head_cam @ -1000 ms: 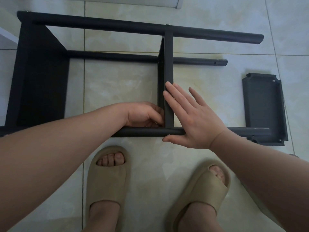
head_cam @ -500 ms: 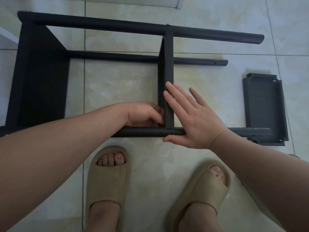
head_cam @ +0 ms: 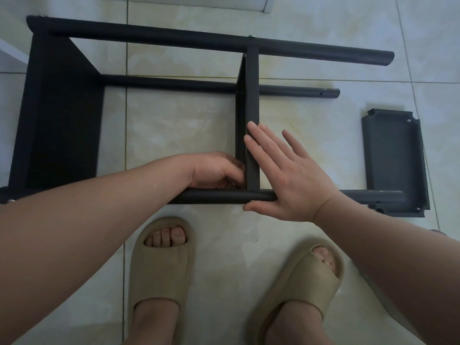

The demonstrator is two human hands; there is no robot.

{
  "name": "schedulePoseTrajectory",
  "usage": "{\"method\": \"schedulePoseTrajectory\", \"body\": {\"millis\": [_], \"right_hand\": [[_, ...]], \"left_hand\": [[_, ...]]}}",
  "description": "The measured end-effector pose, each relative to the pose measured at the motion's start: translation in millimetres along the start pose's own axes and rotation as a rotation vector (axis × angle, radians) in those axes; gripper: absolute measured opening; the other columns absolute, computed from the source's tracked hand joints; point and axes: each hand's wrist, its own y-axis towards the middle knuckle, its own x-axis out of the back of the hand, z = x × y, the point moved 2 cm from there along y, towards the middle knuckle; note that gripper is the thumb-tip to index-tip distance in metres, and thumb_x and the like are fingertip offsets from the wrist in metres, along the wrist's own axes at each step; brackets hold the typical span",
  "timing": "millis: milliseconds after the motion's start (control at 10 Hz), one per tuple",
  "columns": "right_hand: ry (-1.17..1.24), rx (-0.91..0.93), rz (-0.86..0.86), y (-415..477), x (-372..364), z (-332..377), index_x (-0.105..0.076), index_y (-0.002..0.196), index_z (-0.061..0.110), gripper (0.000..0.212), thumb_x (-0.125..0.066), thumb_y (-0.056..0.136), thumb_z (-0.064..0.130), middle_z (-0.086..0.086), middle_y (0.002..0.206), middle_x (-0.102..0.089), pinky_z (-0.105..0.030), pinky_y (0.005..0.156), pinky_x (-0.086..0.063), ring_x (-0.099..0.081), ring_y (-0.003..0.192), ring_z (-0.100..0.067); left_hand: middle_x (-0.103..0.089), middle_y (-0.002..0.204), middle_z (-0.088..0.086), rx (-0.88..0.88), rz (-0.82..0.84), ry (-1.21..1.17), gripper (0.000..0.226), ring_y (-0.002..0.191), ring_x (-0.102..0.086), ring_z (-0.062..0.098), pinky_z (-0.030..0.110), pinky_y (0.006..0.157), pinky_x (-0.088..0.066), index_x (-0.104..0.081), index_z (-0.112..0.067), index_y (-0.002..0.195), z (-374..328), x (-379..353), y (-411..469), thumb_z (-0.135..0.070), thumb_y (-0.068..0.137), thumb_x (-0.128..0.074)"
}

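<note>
A dark grey shelf frame lies on its side on the tiled floor, with long round poles and two shelf panels between them. My right hand lies flat with straight fingers against the middle shelf panel, its thumb under the near pole. My left hand is curled at the corner where that panel meets the near pole; what its fingertips hold is hidden. A loose grey shelf panel lies on the floor at the right, by the near pole's end.
My two feet in beige slippers stand on the tiles just below the near pole. A large dark end panel closes the frame at the left. A white edge shows at the top.
</note>
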Motion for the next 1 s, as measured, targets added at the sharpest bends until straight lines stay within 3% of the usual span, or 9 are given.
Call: {"method": "schedulePoseTrajectory", "body": {"millis": [200,300,400,500,600,800,1000], "right_hand": [[-0.005,0.003,-0.005,0.1,-0.3,-0.5,-0.022,0.159,0.001,0.109,-0.042,0.087,0.08,-0.014,0.168,-0.011,-0.057,0.122,-0.021,-0.011,0.156,-0.029],[-0.007,0.003,-0.004,0.2,0.1,-0.6,-0.022,0.159,0.001,0.109,-0.041,0.087,0.08,-0.014,0.168,-0.011,-0.057,0.122,-0.021,-0.011,0.156,-0.029],[-0.009,0.001,-0.003,0.4,0.3,0.1,-0.022,0.159,0.001,0.109,-0.042,0.087,0.08,-0.015,0.168,-0.011,-0.057,0.122,-0.021,-0.011,0.156,-0.029],[-0.005,0.001,0.002,0.1,0.1,0.3,-0.022,0.159,0.001,0.109,-0.042,0.087,0.08,-0.014,0.169,-0.01,-0.057,0.122,-0.021,-0.01,0.157,-0.029],[-0.008,0.0,0.001,0.1,0.1,0.1,-0.022,0.159,0.002,0.109,-0.042,0.087,0.08,-0.014,0.169,-0.01,-0.057,0.122,-0.021,-0.01,0.157,-0.029],[-0.003,0.002,-0.007,0.2,0.4,0.2,-0.023,0.159,0.001,0.109,-0.042,0.087,0.08,-0.015,0.168,-0.011,-0.058,0.121,-0.022,-0.012,0.156,-0.03],[-0.003,0.001,0.0,0.0,0.3,0.0,-0.022,0.159,0.001,0.109,-0.042,0.087,0.08,-0.015,0.168,-0.01,-0.057,0.122,-0.021,-0.011,0.156,-0.029]], "left_hand": [[-0.071,0.07,0.004,0.016,-0.037,0.074,0.018,0.063,-0.068,0.014,0.023,0.06,-0.053,-0.068,0.0,0.088,-1.3,-1.4,-2.9,0.006,0.091,-0.052],[-0.067,0.081,0.014,0.014,-0.092,0.149,0.029,0.076,-0.062,0.026,0.035,0.078,-0.047,-0.066,0.013,0.108,-3.6,-1.6,-5.7,-0.005,0.085,-0.066],[-0.058,0.092,0.024,0.023,-0.085,0.117,0.036,0.086,-0.053,0.033,0.041,0.081,-0.04,-0.059,0.019,0.111,-3.6,-2.3,-5.8,-0.002,0.082,-0.065],[-0.062,0.079,0.016,0.019,-0.058,0.064,0.007,0.07,-0.061,0.026,0.028,0.066,-0.049,-0.061,0.005,0.092,-2.7,-1.2,-3.2,0.007,0.086,-0.058],[-0.069,0.067,0.003,0.021,-0.021,0.012,0.02,0.059,-0.067,0.012,0.021,0.056,-0.052,-0.061,-0.003,0.085,-1.5,-0.7,-1.1,0.011,0.09,-0.048],[-0.069,0.078,0.011,0.01,-0.092,0.148,0.019,0.068,-0.065,0.019,0.026,0.067,-0.052,-0.067,0.011,0.106,0.8,2.6,-0.6,0.002,0.092,-0.058],[-0.069,0.073,0.008,-0.017,-0.015,0.004,0.02,0.062,-0.067,0.015,0.022,0.059,-0.053,-0.066,-0.001,0.087,0.6,1.8,0.6,0.012,0.089,-0.051]]}}
